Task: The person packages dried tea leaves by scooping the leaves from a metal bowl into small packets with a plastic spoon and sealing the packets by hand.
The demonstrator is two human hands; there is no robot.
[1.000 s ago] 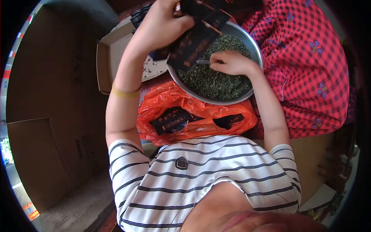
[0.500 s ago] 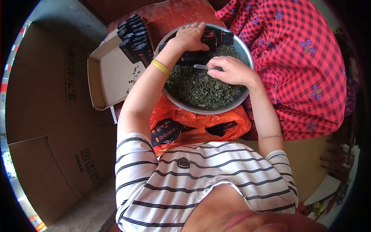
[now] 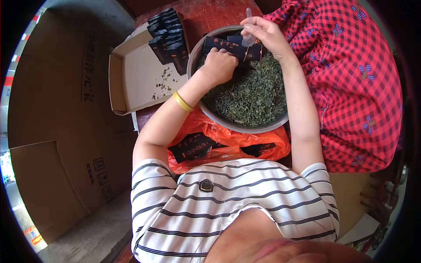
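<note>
A metal bowl (image 3: 242, 129) holds dried green leaves (image 3: 254, 96). Black packets with orange print (image 3: 237, 49) lie across its far side. My left hand (image 3: 220, 65), with curled fingers, rests against these packets at the bowl's left; its fingertips are partly hidden. In my right hand (image 3: 265, 34) is a clear plastic scoop (image 3: 248, 40), its handle pointing up and its bowl end low over the packets.
Left of the bowl stands an open cardboard tray (image 3: 136, 74) with leaf crumbs and stacked black packets (image 3: 166, 37). An orange plastic bag (image 3: 223, 154) with dark packets lies nearer me. Red checked cloth (image 3: 351, 87) fills the right; a large carton (image 3: 48, 131) stands left.
My right hand has lifted up and away from the leaves with the scoop. My left hand has moved down a little and its fingers have curled. The packets in the bowl now lie more exposed.
</note>
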